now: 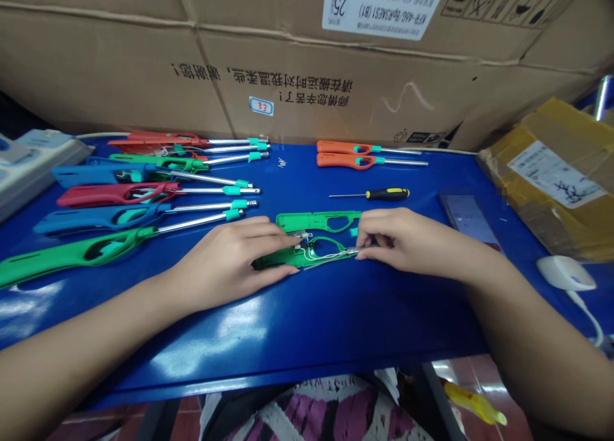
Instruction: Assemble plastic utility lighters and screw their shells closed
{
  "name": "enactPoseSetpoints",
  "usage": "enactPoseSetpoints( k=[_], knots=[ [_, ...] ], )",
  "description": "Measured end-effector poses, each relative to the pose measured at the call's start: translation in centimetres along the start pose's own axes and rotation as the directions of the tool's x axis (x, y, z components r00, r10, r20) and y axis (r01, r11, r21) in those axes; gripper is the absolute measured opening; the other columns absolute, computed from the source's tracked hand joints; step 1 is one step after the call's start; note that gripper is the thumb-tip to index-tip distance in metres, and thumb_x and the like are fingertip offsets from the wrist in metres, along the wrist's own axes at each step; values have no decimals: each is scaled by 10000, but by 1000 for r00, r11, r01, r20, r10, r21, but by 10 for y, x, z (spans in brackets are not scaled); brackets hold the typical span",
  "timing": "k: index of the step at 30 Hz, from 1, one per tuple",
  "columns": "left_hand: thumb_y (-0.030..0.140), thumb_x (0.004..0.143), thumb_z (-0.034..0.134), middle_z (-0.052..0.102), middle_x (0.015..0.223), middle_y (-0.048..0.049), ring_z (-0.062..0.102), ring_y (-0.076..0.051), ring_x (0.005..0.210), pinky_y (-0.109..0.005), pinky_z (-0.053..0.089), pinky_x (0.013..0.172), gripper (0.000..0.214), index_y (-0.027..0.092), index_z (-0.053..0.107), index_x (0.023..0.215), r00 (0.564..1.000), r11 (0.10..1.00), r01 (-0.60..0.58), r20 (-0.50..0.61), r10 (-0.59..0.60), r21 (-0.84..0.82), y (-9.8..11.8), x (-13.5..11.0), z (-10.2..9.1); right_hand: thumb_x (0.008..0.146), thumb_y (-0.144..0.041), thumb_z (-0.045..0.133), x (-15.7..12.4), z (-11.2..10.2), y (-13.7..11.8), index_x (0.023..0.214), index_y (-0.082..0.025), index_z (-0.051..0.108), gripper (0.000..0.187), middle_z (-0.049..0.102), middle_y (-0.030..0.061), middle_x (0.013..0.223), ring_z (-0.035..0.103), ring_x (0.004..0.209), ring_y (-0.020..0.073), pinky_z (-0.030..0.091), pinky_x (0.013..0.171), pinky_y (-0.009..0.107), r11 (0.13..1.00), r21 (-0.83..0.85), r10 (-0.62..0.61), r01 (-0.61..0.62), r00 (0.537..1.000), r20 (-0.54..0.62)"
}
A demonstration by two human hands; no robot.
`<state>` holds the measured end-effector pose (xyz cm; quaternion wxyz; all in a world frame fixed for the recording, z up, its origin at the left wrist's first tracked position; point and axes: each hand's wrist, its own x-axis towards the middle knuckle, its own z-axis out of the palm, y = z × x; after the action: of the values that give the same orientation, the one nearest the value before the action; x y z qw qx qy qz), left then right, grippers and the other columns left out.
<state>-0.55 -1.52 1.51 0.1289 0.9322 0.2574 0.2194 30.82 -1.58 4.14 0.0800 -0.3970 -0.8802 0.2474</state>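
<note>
An opened green gas lighter lies in the middle of the table as two half shells. My left hand (230, 255) grips the nearer half shell (283, 257) at its handle end, thumb below and fingers above. White wires (314, 256) and a thin metal rod run along this half, past its trigger opening. At its right end, my right hand (400, 239) pinches a metal tube (354, 251), mostly hidden by the fingers. Just behind lies the other green half shell (307, 221), inner side up. A small teal piece (354, 232) sits beside my right fingers.
Several coloured lighters (119, 194) with metal tubes lie at the left. Two orange lighters (348, 161) and a black-yellow screwdriver (388, 193) are at the back. A phone (465, 217), yellow-taped carton (551, 178) and white mouse-like device (566, 272) stand right. A large cardboard box (288, 57) borders the back.
</note>
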Motion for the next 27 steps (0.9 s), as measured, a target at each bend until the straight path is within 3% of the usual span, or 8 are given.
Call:
enactPoseSetpoints(
  k=[6,17,23,27],
  knots=[
    [353,971,655,757,1100,-107,705,-244,991,-378,579,854,334,153,703,1234,1000,1000,4,6,-4,8,1,0,-1,932,-347,694,0,-1,-1,880,-178,681,177,648,11,831,508,654,112,382,601,253,999,37,-26,26,1000,-6],
    [309,978,622,735,1119,-93,686,-239,993,-376,578,860,307,157,686,1238,1000,999,10,25,-12,51,6,0,1,964,-196,605,5,2,-11,858,-167,688,137,660,28,850,596,758,131,432,687,255,995,62,-73,73,997,4],
    [292,966,626,683,1191,-84,704,-210,1016,-301,587,793,374,165,632,1318,999,997,39,15,-40,70,13,-2,4,938,-200,653,3,8,-16,981,-167,673,58,634,20,927,556,761,116,416,679,248,992,23,-119,121,990,-75],
    [306,971,627,673,1185,-80,708,-210,997,-308,589,786,354,167,632,1297,997,996,62,33,-64,71,15,-1,7,953,-235,643,6,14,-21,1052,-199,650,106,629,26,1064,599,904,137,443,771,261,993,42,-111,112,994,-23]
  ],
)
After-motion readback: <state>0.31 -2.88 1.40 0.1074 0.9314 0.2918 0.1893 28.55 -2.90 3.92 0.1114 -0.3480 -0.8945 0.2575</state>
